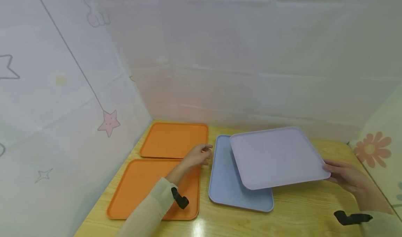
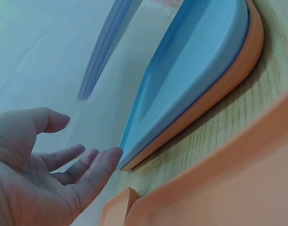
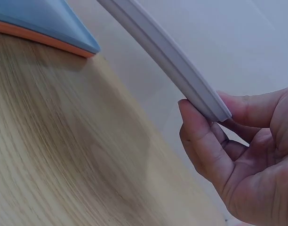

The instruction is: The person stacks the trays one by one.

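My right hand pinches the right-hand corner of a lavender tray between thumb and fingers. That tray hangs tilted in the air, overlapping the view of a light blue tray. In the left wrist view, the blue tray lies on an orange tray, whose edge shows beneath it. My left hand is empty, its fingers loosely bent. It hovers between the orange trays and the blue tray's left edge. In the right wrist view, the right thumb is above the lavender rim and fingers are below.
Two more orange trays lie on the wooden table at the left, a far one and a near one. The left forearm passes over the near one. Pale printed sheets enclose the table at the back and sides.
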The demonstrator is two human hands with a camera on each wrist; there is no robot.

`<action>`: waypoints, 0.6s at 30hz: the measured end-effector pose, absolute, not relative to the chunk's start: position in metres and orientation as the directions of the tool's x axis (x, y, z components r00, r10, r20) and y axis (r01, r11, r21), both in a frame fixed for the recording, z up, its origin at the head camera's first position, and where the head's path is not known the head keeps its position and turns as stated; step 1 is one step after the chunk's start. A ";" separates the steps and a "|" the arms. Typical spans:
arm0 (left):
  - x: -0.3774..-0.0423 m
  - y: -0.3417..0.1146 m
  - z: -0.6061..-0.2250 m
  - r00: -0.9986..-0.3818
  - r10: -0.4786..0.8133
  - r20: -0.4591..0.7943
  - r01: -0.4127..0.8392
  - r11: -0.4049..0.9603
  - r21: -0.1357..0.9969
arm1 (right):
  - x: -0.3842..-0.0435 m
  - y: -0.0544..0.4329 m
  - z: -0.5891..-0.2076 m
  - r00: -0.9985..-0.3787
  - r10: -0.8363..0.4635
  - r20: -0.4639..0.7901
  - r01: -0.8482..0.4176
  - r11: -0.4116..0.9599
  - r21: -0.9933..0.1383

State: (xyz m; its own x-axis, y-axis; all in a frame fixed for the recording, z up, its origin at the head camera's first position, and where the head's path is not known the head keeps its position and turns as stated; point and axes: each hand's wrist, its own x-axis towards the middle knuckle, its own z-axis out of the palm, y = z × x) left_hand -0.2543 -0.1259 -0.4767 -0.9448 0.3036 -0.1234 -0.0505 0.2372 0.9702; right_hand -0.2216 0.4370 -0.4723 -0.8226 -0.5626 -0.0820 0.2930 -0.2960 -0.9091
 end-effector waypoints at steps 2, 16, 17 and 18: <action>-0.256 -0.127 -0.473 -0.950 0.294 -0.109 -0.041 0.228 0.973 | -0.222 0.430 -0.470 -0.823 -0.562 -0.083 0.284 -0.282 -0.916; -0.265 -0.126 -0.460 -0.924 0.358 -0.132 -0.080 0.155 0.985 | -0.228 0.391 -0.463 -0.824 -0.550 -0.135 0.234 -0.113 -0.966; -0.265 -0.126 -0.460 -0.919 0.368 -0.142 -0.087 0.161 0.983 | -0.229 0.389 -0.463 -0.823 -0.550 -0.143 0.235 -0.100 -0.967; -0.265 -0.125 -0.459 -0.915 0.375 -0.152 -0.089 0.178 0.980 | -0.230 0.387 -0.463 -0.821 -0.550 -0.153 0.237 -0.085 -0.968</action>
State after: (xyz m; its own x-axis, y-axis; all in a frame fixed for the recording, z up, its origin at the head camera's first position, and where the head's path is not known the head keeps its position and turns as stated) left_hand -0.2652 -0.1250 -0.4594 -0.9146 0.3749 -0.1516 -0.0893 0.1784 0.9799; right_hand -0.2304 0.3868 -0.4629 -0.8207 -0.5505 -0.1530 0.2375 -0.0850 -0.9677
